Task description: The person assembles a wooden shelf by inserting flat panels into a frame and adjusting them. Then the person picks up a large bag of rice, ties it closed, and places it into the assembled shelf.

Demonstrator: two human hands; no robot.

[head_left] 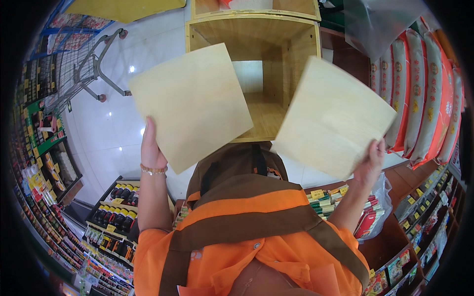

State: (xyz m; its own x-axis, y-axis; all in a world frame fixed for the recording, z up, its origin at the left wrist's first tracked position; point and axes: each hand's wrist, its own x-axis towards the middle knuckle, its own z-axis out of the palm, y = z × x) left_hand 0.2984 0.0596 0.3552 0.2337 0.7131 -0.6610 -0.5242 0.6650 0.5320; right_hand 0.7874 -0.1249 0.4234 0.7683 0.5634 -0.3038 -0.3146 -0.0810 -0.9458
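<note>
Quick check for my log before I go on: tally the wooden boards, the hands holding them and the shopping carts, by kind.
Pale wooden boards (left board, right board): 2
Hands (left hand, right hand): 2
Wire shopping cart: 1
Total: 5

Illumination is bright and mostly even. Small specular glare spots mark the floor [158, 39]. Slight motion blur softens the right board [335, 118] and right hand [369, 163]. Fisheye distortion bends the left shelves [54, 232]; corners are black.
</note>
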